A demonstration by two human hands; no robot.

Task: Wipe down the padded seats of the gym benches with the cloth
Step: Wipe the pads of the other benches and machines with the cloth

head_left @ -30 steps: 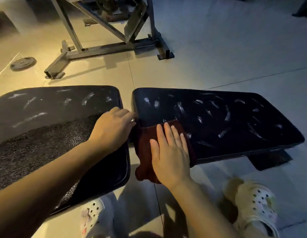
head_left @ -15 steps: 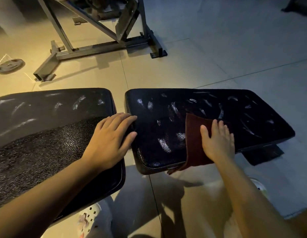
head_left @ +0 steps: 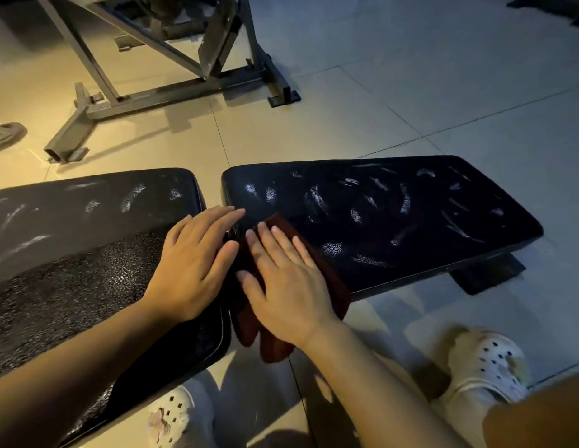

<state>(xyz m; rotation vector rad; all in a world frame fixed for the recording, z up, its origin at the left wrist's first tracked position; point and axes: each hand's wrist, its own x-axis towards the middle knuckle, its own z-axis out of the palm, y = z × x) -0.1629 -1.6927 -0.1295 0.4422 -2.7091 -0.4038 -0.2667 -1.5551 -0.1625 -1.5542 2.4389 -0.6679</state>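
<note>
Wiping incomplete: right hand (head_left: 286,286), fingers flat, presses cloth (head_left: 333,286) on right pad's (head_left: 411,227) near corner, left hand (head_left: 192,263) spread on left pad (head_left: 71,253); white smears remain on both.

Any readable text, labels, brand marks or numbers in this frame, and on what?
None can be read.
The weight plate on the floor at the left edge has raised marks, too dark and cut off to read.
The two bench pads carry only pale smears, the clogs only holes and charms.
</note>
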